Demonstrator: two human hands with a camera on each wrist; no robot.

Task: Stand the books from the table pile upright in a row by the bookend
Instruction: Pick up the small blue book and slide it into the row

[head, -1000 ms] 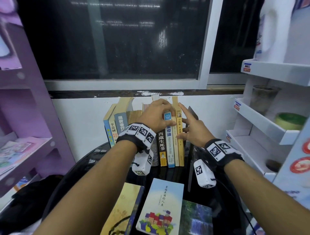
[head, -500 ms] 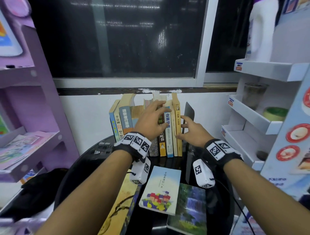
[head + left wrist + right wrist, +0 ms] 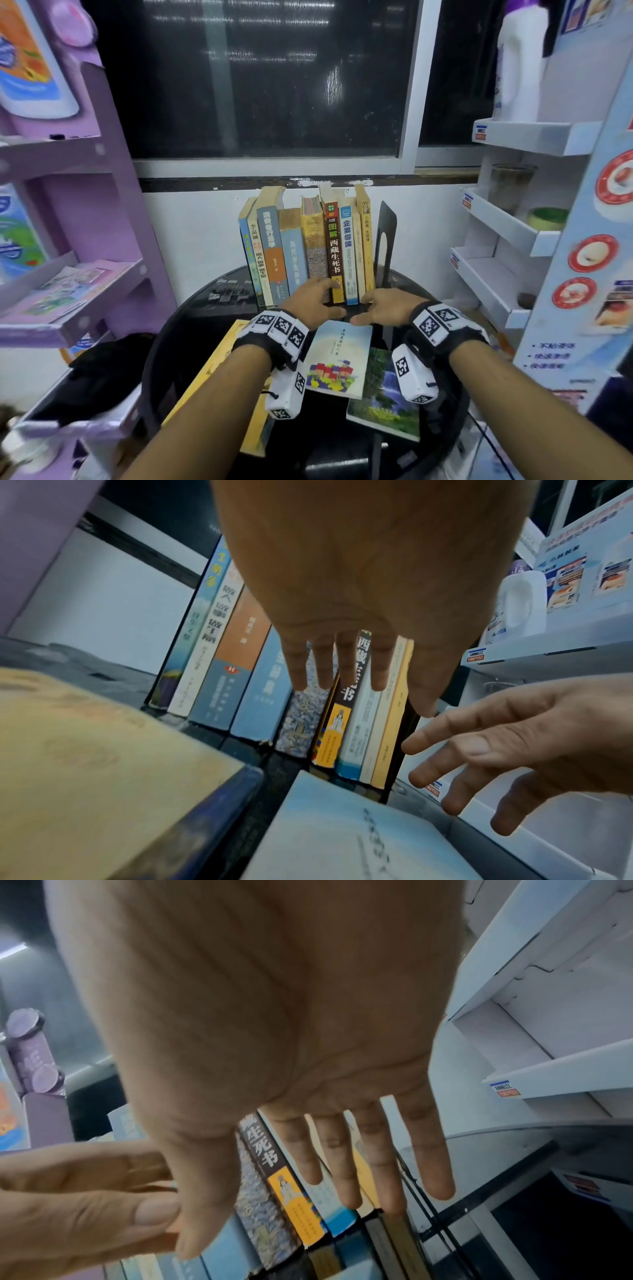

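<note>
Nine or so books [image 3: 308,246] stand upright in a row at the back of the round black table [image 3: 205,308], spines toward us, the rightmost one just beside the black metal bookend [image 3: 385,243]. We see both hands low in front of that row, palms down, fingers straight and spread, holding nothing: the left hand [image 3: 313,303] is before the middle spines and the right hand [image 3: 383,306] before the spines nearest the bookend. Whether any fingertip touches a spine we cannot tell. Nearer to us three more books lie flat on the table: a large yellow book [image 3: 219,370] on the left, a pale blue book [image 3: 339,359] with coloured houses on its cover in the middle, and a green book [image 3: 380,401] with a waterfall picture at the right, partly under the blue one. Purple shelves [image 3: 68,274] stand to the left and white shelves [image 3: 507,233] to the right.
</note>
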